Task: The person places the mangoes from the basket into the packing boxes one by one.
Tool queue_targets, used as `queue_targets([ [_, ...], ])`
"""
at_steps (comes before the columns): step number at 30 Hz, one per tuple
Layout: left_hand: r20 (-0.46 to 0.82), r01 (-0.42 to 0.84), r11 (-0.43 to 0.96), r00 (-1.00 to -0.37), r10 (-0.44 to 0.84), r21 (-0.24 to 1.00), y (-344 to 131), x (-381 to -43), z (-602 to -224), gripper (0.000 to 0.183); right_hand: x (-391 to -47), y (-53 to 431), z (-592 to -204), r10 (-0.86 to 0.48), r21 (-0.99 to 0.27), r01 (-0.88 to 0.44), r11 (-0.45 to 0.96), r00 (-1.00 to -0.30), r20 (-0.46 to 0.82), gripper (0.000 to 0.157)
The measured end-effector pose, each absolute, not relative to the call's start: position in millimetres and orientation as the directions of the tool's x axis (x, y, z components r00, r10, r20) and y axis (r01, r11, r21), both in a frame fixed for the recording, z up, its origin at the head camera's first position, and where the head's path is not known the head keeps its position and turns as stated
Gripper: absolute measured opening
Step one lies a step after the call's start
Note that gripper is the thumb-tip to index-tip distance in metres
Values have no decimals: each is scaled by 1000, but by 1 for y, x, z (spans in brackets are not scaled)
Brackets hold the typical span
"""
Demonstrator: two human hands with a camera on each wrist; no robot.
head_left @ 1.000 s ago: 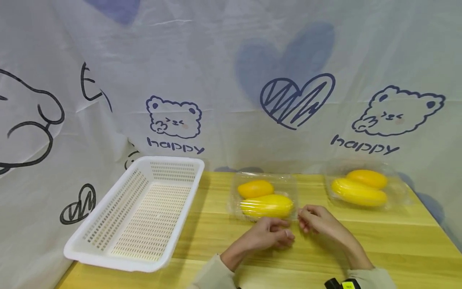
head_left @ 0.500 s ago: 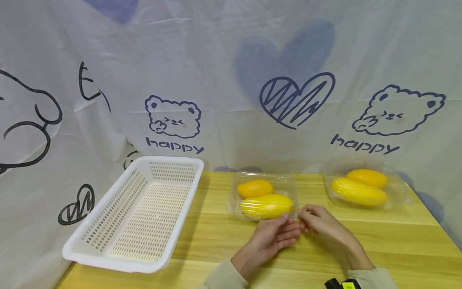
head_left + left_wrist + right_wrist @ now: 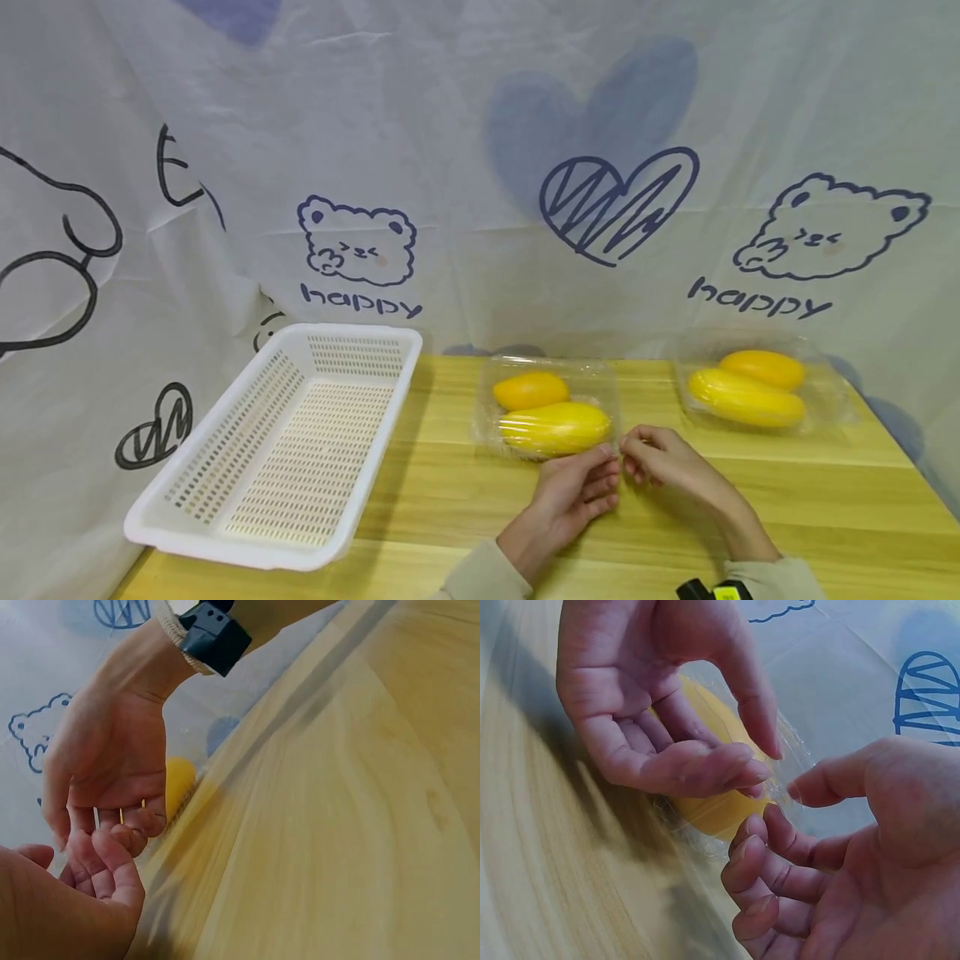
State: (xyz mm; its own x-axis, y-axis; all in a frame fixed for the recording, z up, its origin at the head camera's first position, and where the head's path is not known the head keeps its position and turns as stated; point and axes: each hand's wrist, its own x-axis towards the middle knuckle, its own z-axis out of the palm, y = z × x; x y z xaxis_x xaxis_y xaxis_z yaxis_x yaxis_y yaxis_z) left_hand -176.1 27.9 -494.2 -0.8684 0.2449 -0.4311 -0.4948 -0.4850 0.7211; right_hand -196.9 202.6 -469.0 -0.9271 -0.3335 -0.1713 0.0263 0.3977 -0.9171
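Observation:
A clear plastic box point(image 3: 483, 433) in the middle of the table holds two yellow fruits: a shorter, mango-like one point(image 3: 531, 391) behind and a longer one point(image 3: 555, 428) in front. At the box's front right corner, my right hand point(image 3: 671, 458) pinches the edge between thumb and forefinger. My left hand point(image 3: 566, 498) comes in from the front, its thumb tip right at the same corner. A gap shows between its thumb and forefinger in the right wrist view, and its other fingers are loosely bent. In that view the fruit point(image 3: 712, 814) shows behind both hands.
Left of the box stands a white perforated plastic basket point(image 3: 408, 392). At the back right is another clear box point(image 3: 828, 408) with two yellow fruits. A printed cloth point(image 3: 480, 167) hangs behind the wooden table point(image 3: 825, 508).
My left hand has turned its palm toward the right hand and moved up to the box's front right corner. The right hand has stayed almost still at that corner.

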Motion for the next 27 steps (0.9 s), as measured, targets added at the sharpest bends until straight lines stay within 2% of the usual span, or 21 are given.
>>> queue_targets([
  [11, -459, -487, -514, -868, 191, 706, 35, -174, -494, 14, -199, 204, -470, -326, -922, 61, 383, -925, -197, 26],
  [18, -479, -490, -503, -863, 162, 712, 36, -173, -493, 9, -201, 204, -471, -355, -933, 35, 358, -919, -170, 24],
  [27, -507, -485, -513, -855, 108, 709, 42, -171, -490, 6, -199, 200, -471, -320, -935, 13, 354, -938, -134, 20],
])
